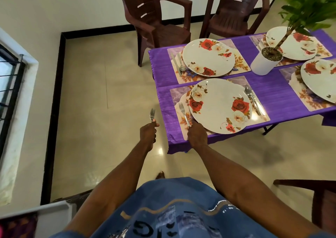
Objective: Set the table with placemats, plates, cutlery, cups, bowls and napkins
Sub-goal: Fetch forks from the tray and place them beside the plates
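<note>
Head view — fork (184,114) beside plate (219,105), handle in right-hand fingers (191,126).

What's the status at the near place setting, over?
Right hand laying fork left of near plate. Left hand grips spare fork, off the table. Nothing in the way.

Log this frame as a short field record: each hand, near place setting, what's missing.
left hand: grips a spare fork, off the table edge
right hand: holds a second fork on the near placemat, left of the plate
right of plate: spoon, knife
centre: potted plant
missing: cups, bowls, napkins not in view
</note>
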### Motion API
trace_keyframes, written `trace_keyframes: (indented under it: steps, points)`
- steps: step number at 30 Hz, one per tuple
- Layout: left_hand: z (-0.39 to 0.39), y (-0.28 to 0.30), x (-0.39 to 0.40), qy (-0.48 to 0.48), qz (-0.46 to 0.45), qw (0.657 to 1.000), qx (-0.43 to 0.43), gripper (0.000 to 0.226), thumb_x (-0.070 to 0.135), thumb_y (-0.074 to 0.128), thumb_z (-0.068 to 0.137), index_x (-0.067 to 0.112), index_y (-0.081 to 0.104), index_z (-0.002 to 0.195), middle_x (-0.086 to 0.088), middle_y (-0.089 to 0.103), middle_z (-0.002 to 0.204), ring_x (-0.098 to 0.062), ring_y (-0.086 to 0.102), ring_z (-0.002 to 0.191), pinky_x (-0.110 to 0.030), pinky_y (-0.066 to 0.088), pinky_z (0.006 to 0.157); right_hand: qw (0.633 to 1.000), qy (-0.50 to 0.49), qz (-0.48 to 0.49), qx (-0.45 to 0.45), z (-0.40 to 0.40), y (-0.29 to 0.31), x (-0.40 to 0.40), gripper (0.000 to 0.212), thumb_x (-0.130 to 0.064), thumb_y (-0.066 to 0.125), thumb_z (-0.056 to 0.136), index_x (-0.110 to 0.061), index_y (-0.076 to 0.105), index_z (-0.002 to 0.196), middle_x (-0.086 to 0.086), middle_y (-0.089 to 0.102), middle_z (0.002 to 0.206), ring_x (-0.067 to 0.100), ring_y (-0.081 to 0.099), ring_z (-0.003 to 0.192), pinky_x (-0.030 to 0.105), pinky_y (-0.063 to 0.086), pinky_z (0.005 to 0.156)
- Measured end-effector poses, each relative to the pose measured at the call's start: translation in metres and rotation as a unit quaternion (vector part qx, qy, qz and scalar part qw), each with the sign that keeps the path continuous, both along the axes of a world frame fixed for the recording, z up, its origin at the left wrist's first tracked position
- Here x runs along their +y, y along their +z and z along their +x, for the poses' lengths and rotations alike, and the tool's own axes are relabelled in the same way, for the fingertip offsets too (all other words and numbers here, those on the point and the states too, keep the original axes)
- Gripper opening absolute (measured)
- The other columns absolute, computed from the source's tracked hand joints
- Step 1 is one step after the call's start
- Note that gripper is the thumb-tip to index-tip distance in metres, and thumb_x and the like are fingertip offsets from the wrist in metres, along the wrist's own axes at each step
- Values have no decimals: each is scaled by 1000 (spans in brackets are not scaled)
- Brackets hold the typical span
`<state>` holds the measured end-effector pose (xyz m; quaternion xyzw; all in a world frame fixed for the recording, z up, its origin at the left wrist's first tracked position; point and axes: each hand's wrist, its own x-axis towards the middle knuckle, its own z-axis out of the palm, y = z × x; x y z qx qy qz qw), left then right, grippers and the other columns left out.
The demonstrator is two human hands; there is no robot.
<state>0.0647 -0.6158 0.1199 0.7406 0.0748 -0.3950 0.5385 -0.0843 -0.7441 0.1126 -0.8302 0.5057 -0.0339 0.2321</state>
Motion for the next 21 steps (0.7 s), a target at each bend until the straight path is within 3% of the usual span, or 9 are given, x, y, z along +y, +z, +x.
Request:
trace_keyframes:
  steps: [6,9,13,16,21]
  points:
    - [-2,14,-10,-30,-3,1000,-5,37,42,54,98,8,69,97,-1,45,68,-10,32,51,-21,28,42,999,-27,14,-42,-2,4,3,24,-24,54,99,-8,64,115,8,69,104,23,67,95,32,55,84]
    - [-14,22,-26,-63,-47,997,26,25,31,52,98,9,64,95,0,47,67,-8,37,49,-20,32,43,991,-89,36,-88,-5,11,1,27,-30,48,102,-9,64,107,6,68,100,15,63,86,24,47,73]
    - [-42,35,-66,-110,-93,989,44,19,21,44,100,12,61,98,0,46,64,-7,35,44,-21,27,42,982,-127,39,-137,-15,23,-16,29,-28,47,101,-5,64,95,6,64,88,17,59,79,29,44,68]
    - [-70,43,-100,-162,-120,978,50,22,13,39,100,9,60,106,0,46,64,-8,35,45,-20,25,41,969,-166,37,-177,-33,31,-41,30,-27,51,99,-3,62,83,6,61,79,20,53,73,28,33,64]
    - [-124,49,-165,-206,-148,963,86,22,3,41,98,6,63,102,-5,53,69,-13,51,53,-23,39,46,940,-253,64,-219,-87,37,-101,33,-28,55,96,-5,58,72,8,62,71,23,55,69,31,34,61]
